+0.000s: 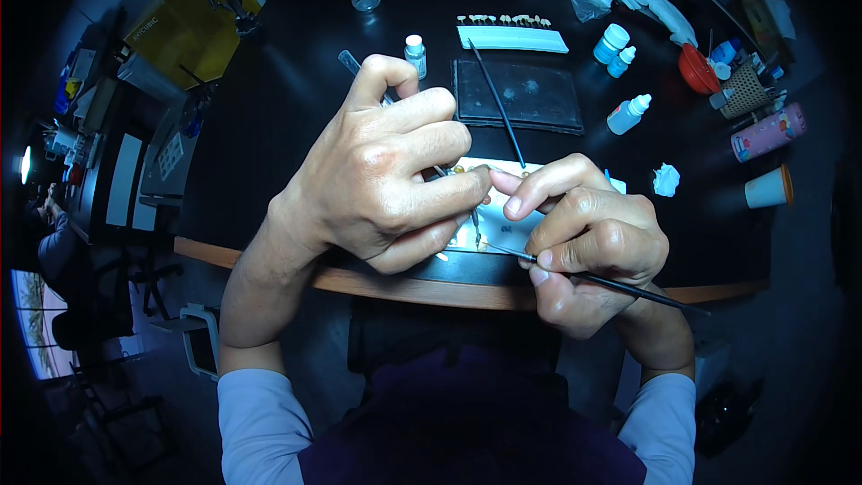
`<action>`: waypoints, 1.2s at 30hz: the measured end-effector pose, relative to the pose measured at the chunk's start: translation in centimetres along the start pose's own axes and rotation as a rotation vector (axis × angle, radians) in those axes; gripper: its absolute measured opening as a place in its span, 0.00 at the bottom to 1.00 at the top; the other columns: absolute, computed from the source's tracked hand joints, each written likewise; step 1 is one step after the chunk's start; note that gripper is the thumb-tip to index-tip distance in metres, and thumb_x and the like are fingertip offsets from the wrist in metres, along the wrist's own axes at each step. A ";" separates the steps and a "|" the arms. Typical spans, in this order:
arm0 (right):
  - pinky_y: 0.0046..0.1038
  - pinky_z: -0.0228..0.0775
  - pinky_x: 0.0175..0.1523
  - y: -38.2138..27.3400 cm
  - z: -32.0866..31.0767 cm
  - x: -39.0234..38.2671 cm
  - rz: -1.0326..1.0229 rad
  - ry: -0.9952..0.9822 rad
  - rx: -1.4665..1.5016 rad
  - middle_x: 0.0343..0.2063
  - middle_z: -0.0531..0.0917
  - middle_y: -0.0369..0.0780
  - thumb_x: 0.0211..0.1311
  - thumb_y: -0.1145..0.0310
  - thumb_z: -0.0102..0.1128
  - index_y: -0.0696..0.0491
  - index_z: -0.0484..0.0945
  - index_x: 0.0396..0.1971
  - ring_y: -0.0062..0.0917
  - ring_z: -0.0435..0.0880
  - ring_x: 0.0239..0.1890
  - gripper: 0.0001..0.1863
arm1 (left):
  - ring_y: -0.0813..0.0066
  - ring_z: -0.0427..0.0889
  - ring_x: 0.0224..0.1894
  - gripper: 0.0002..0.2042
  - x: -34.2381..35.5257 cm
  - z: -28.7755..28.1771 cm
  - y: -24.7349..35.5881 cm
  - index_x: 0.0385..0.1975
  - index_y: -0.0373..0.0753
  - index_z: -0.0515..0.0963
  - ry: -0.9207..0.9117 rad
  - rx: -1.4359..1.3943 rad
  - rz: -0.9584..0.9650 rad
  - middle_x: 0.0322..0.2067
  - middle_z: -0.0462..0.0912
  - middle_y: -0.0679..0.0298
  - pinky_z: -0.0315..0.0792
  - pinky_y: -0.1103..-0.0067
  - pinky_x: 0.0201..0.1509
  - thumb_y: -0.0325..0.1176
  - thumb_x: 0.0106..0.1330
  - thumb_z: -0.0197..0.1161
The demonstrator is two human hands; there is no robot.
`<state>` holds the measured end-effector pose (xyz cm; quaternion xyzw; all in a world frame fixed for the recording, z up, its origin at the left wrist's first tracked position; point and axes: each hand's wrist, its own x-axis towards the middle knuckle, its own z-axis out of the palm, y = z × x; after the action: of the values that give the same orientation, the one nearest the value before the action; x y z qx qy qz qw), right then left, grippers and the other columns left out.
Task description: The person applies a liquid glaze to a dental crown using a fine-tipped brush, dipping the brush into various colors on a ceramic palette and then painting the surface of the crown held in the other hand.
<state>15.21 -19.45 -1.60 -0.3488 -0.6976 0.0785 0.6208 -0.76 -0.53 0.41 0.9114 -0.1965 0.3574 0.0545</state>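
My left hand (386, 166) is closed around a slim metal tool (348, 61). Its rounded end sticks out past the knuckles, and its dark tip points down below my fingers; most of its length is hidden. In my right hand (597, 247) a fine brush (620, 286) with a black handle is pinched, its bristles pointing left. The brush tip meets or nearly meets a tiny yellowish piece (483, 246) by the metal tool's tip; whether they touch I cannot tell. Under both hands lies a white palette (512, 216) with small amber spots along its far side. My fingertips come close together above it.
Beyond the hands, a second brush (494, 94) leans across a dark flat case (548, 94). A white holder of tooth-shaped shade tabs (512, 39) stands behind. Around these are a small glass bottle (415, 58), a dropper bottle (628, 115), a crumpled tissue (665, 180) and a paper cup (769, 189).
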 end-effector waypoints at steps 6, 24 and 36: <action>0.45 0.88 0.53 -0.2 -0.1 0.3 -0.001 0.017 -0.008 0.20 0.82 0.38 0.38 0.84 0.63 0.55 0.74 0.19 0.41 0.91 0.40 0.09 | 0.73 0.71 0.28 0.07 0.3 -0.4 0.2 0.26 0.48 0.85 -0.014 -0.024 -0.020 0.24 0.71 0.71 0.59 0.65 0.49 0.37 0.48 0.69; 0.56 0.85 0.62 -0.5 -0.4 0.2 0.019 -0.083 0.008 0.24 0.82 0.42 0.47 0.86 0.61 0.56 0.75 0.27 0.39 0.88 0.44 0.10 | 0.73 0.66 0.25 0.17 0.0 -0.1 0.1 0.31 0.42 0.91 -0.002 -0.019 -0.010 0.21 0.68 0.71 0.57 0.63 0.49 0.40 0.42 0.66; 0.56 0.85 0.61 -0.5 -0.5 0.3 0.005 -0.089 -0.005 0.23 0.83 0.42 0.46 0.85 0.61 0.56 0.76 0.28 0.39 0.88 0.44 0.10 | 0.73 0.69 0.27 0.12 0.0 -0.2 0.0 0.28 0.45 0.88 -0.009 -0.014 -0.009 0.23 0.70 0.71 0.58 0.64 0.49 0.40 0.44 0.66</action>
<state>15.49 -19.82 -0.98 -0.3482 -0.7238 0.0939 0.5882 -0.87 -0.52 0.51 0.9135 -0.1952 0.3516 0.0616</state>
